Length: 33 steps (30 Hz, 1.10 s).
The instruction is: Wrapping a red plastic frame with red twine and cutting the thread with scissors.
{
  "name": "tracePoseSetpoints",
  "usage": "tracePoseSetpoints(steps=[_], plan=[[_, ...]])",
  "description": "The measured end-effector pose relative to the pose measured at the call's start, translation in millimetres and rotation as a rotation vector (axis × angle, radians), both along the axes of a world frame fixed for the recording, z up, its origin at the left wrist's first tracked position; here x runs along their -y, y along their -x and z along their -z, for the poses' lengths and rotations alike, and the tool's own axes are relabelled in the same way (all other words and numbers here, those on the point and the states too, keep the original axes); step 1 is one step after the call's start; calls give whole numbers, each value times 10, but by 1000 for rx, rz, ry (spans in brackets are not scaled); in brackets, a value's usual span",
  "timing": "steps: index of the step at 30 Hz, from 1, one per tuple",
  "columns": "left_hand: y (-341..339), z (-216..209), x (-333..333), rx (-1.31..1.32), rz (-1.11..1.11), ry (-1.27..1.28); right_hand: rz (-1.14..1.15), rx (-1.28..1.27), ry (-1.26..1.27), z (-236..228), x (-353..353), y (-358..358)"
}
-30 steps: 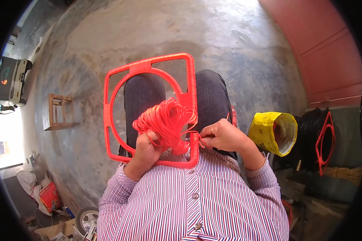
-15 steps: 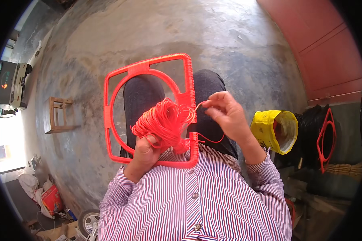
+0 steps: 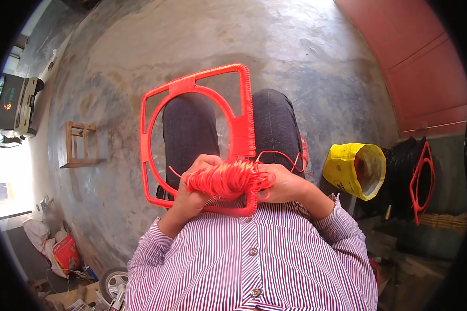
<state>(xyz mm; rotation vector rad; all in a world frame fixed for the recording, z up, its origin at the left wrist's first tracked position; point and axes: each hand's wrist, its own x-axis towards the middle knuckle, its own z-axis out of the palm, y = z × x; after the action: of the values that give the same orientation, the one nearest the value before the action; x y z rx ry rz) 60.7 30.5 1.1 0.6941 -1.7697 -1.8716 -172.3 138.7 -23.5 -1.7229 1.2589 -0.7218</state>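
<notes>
Across my lap rests a squarish frame (image 3: pixel 242 137) with a ring inside it, its bars wrapped in red-orange cord. Over its near right corner I hold a thick bundle of red-orange cord (image 3: pixel 225 179). My left hand (image 3: pixel 192 192) grips the bundle's left end, with a short cord end poking out past the fingers. At the other end, my right hand (image 3: pixel 283 184) is closed on the bundle, its fingertips partly hidden behind the loops. A loose strand of cord (image 3: pixel 276 152) arcs above my right hand toward my right knee.
A yellow bag (image 3: pixel 342 168) stands open at my right, beside black bundles and another red frame (image 3: pixel 413 181). On the left are a small wooden stool (image 3: pixel 70 147) and a parked vehicle (image 3: pixel 23 106). A wheel (image 3: pixel 113 284) lies at lower left; a red door (image 3: pixel 415 67) stands far right.
My right hand has come down and left from a strand it was pinching and now grips the bundle. The bundle has been lowered and turned sideways between both hands.
</notes>
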Motion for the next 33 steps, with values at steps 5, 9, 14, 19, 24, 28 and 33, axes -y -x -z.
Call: tracePoseSetpoints(steps=[5,9,14,19,24,28,33], plan=[[40,-7,-14,-14,-11,100,189,-5,-181,-180,2,39],[19,-62,-40,-155,-55,-470,289,-56,-154,-407,-48,184],[72,-26,17,-169,-15,-471,622,585,-178,-197,-193,473],[53,-22,28,-71,-22,-507,1004,1139,-47,-423,-187,688],[141,-26,68,-4,-24,-559,845,1078,18,-496,-414,976],[241,-111,159,70,34,-716,702,1341,179,-322,-544,1122],[359,-64,226,217,176,-738,419,1379,300,-143,-540,1286]])
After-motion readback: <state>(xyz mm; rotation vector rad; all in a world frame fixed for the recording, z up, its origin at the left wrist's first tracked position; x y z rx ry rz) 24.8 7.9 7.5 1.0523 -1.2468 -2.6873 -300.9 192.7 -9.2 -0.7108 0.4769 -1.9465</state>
